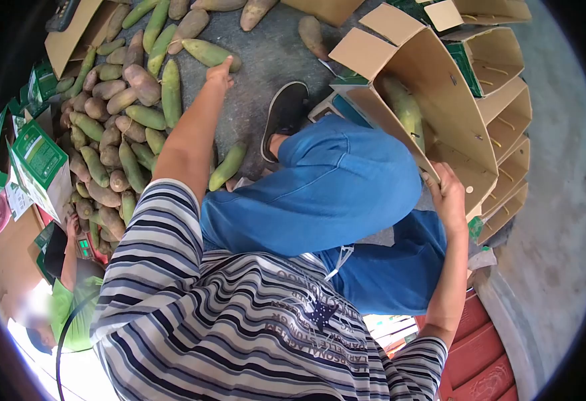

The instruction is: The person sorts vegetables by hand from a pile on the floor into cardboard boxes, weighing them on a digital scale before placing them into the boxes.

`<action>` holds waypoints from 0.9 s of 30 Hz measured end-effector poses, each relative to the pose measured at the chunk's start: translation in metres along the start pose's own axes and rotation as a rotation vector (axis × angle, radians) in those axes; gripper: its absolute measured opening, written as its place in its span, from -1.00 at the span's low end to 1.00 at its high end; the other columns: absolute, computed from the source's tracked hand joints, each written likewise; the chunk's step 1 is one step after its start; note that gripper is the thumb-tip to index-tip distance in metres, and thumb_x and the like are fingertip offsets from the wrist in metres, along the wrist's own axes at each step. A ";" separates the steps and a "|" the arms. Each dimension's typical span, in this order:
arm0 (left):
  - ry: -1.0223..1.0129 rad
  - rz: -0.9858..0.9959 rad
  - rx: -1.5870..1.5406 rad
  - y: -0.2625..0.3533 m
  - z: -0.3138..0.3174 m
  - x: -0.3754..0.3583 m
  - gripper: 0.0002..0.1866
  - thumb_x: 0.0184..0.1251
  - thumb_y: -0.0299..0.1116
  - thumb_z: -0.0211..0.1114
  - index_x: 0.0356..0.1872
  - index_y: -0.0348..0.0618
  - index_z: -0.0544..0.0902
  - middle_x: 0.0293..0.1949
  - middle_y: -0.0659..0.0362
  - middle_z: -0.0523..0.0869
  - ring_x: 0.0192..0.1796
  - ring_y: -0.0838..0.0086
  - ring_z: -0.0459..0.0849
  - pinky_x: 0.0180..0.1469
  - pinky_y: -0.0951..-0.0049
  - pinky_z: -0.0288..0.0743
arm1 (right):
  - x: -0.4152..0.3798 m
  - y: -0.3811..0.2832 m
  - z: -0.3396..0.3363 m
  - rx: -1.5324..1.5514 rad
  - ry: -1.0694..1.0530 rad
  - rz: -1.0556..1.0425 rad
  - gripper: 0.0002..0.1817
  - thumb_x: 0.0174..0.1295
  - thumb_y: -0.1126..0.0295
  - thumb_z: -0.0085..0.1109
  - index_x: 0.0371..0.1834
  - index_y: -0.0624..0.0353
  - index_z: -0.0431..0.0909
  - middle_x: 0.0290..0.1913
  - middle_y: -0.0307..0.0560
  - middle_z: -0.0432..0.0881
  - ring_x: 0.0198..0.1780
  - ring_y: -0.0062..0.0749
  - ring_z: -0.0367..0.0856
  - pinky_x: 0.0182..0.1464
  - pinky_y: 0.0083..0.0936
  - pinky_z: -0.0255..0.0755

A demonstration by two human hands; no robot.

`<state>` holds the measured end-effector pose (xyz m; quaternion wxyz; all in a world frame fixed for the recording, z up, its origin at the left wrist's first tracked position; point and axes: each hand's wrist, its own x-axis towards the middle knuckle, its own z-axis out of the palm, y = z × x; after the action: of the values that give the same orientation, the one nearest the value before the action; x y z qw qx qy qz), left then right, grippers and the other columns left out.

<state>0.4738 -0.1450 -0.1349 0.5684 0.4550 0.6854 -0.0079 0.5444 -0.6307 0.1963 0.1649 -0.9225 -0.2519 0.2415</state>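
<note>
My left hand is at the thick end of a green radish, its fingers curled against it; part of the grip is hidden. More green radishes and brownish, soil-coated radishes lie heaped on the dark floor beside my left arm. My right hand grips the near edge of an open cardboard box, fingers wrapped over its wall. Inside that tilted box lies a large pale green radish. The box leans beside my bent knee, over what looks like a scale.
Several open cardboard boxes stand in a row at the right. Green-and-white cartons are at the left. A person in a green top reaches toward the heap near a red device. A loose radish lies by my shoe.
</note>
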 end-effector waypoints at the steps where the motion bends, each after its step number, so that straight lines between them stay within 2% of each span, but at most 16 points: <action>1: -0.010 -0.030 -0.024 0.002 0.003 0.005 -0.31 0.04 -0.04 0.43 0.11 -0.25 0.41 -0.02 -0.03 0.53 -0.14 0.18 0.58 -0.27 0.21 0.52 | 0.001 0.000 0.000 -0.003 -0.009 0.011 -0.82 0.18 0.41 0.12 -0.16 0.15 0.52 -0.26 0.01 0.53 -0.20 0.00 0.54 -0.21 -0.29 0.43; 5: -0.017 -0.110 -0.028 0.008 0.007 0.016 -0.40 0.02 -0.05 0.44 0.03 -0.13 0.45 -0.09 0.04 0.55 -0.14 0.24 0.58 -0.26 0.24 0.53 | 0.001 0.000 -0.001 -0.004 -0.014 0.007 -0.82 0.17 0.42 0.13 -0.16 0.15 0.52 -0.26 0.00 0.53 -0.20 0.00 0.54 -0.21 -0.28 0.43; 8: -0.012 -0.129 -0.122 0.002 0.010 0.038 -0.32 -0.09 -0.16 0.47 0.07 -0.20 0.39 -0.10 0.02 0.54 -0.27 0.20 0.58 -0.23 0.14 0.52 | 0.001 -0.001 -0.003 0.007 -0.006 0.003 -0.81 0.15 0.44 0.13 -0.16 0.15 0.52 -0.25 0.00 0.54 -0.19 0.00 0.54 -0.20 -0.27 0.43; 11: -0.170 -0.166 -0.247 -0.011 -0.005 0.016 -0.34 -0.12 -0.09 0.41 0.03 -0.17 0.41 -0.17 0.06 0.54 -0.27 0.24 0.55 -0.22 0.18 0.52 | 0.001 -0.002 -0.003 0.007 0.007 -0.024 -0.80 0.13 0.45 0.13 -0.16 0.15 0.52 -0.25 0.00 0.54 -0.19 0.00 0.53 -0.20 -0.25 0.43; 13: -0.362 -0.133 -0.313 -0.021 -0.021 -0.007 -0.35 -0.11 -0.03 0.37 0.02 -0.15 0.41 -0.20 0.07 0.53 -0.26 0.27 0.54 -0.19 0.22 0.52 | 0.000 0.002 -0.002 0.009 0.036 -0.044 -0.80 0.13 0.44 0.12 -0.15 0.14 0.52 -0.25 0.00 0.54 -0.19 0.01 0.53 -0.20 -0.23 0.43; 15: -0.339 -0.219 -0.364 -0.022 -0.031 -0.045 -0.37 -0.09 -0.08 0.37 0.02 -0.16 0.41 -0.19 0.06 0.54 -0.15 0.22 0.56 -0.13 0.20 0.53 | -0.002 0.010 -0.002 -0.055 0.017 -0.050 -0.80 0.16 0.39 0.10 -0.14 0.13 0.51 -0.26 0.03 0.53 -0.18 0.02 0.53 -0.20 -0.21 0.42; 17: -0.419 -0.250 -0.494 -0.027 -0.038 -0.065 -0.43 -0.01 -0.14 0.34 0.02 -0.18 0.41 -0.17 0.05 0.54 -0.05 0.17 0.57 -0.08 0.17 0.54 | -0.004 0.016 0.001 -0.049 0.021 -0.072 -0.77 0.18 0.32 0.08 -0.12 0.13 0.50 -0.25 0.04 0.52 -0.16 0.03 0.52 -0.16 -0.20 0.42; 19: -0.505 -0.053 -0.489 -0.023 -0.039 -0.104 -0.51 0.10 -0.22 0.28 0.02 -0.22 0.40 -0.11 0.03 0.54 0.02 0.13 0.56 -0.03 0.15 0.54 | -0.006 0.019 0.002 -0.071 0.032 -0.068 -0.76 0.18 0.32 0.08 -0.12 0.14 0.50 -0.24 0.06 0.53 -0.15 0.02 0.53 -0.13 -0.21 0.43; 22: -0.613 0.280 -0.438 0.008 -0.032 -0.187 -0.58 0.18 -0.30 0.23 0.02 -0.26 0.40 -0.08 0.04 0.53 -0.02 0.21 0.56 -0.01 0.17 0.53 | -0.007 0.024 0.005 -0.070 0.058 -0.090 -0.75 0.17 0.33 0.09 -0.11 0.15 0.50 -0.23 0.05 0.54 -0.14 0.01 0.54 -0.13 -0.21 0.44; 24: -0.697 0.645 -0.302 0.034 -0.032 -0.230 -0.62 0.22 -0.36 0.19 0.02 -0.29 0.40 -0.07 0.07 0.52 -0.02 0.31 0.55 0.00 0.20 0.52 | -0.008 0.025 0.007 -0.078 0.060 -0.072 -0.76 0.18 0.33 0.11 -0.11 0.14 0.50 -0.22 0.02 0.54 -0.14 0.01 0.53 -0.14 -0.22 0.44; 25: -0.706 0.788 -0.236 0.050 -0.031 -0.265 -0.60 0.21 -0.43 0.19 0.07 -0.33 0.38 -0.03 0.10 0.50 -0.02 0.40 0.51 0.05 0.30 0.46 | -0.007 0.026 0.008 -0.070 0.065 -0.084 -0.76 0.18 0.33 0.11 -0.11 0.14 0.50 -0.22 0.02 0.54 -0.14 0.00 0.53 -0.14 -0.21 0.44; 27: -0.653 1.184 -0.043 0.078 -0.027 -0.315 -0.44 0.12 -0.47 0.24 0.18 -0.36 0.32 0.05 0.09 0.47 0.08 0.42 0.45 0.17 0.45 0.27 | -0.008 0.029 0.011 -0.061 0.076 -0.097 -0.77 0.17 0.34 0.11 -0.12 0.12 0.50 -0.22 0.01 0.54 -0.13 -0.01 0.53 -0.14 -0.21 0.44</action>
<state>0.4833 -0.2785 0.1619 0.6638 0.7166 0.1138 0.1814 0.5439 -0.6570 0.1779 0.1579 -0.9223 -0.2972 0.1901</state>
